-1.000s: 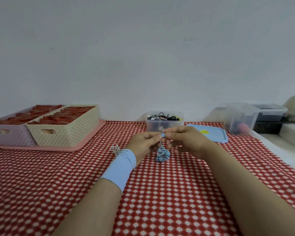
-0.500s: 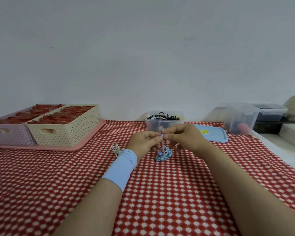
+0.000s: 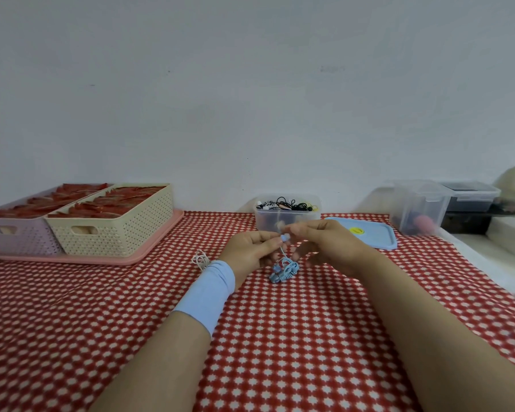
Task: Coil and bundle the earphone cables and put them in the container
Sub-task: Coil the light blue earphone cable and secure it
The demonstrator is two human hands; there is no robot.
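We see two hands meeting above a table (image 3: pixel 280 337) covered in red and white patterned cloth. The left hand (image 3: pixel 252 248), with a pale blue wristband (image 3: pixel 208 289), and the right hand (image 3: pixel 324 245) each pinch the top end of one blue earphone cable (image 3: pixel 284 270) between curled fingertips. Its coiled bundle hangs just below them, at or just above the cloth. We cannot make out the exact grip, since the fingers overlap and blur.

Behind the hands stands one clear container (image 3: pixel 287 217) holding a dark tangle of cables that we cannot count. One blue lid (image 3: pixel 369 233) lies to its right. One white cable (image 3: pixel 201 260) lies partly hidden behind the left wrist. At far left, two perforated baskets (image 3: pixel 113 230) sit on a pink tray (image 3: pixel 149 251), one of them cut off by the frame.
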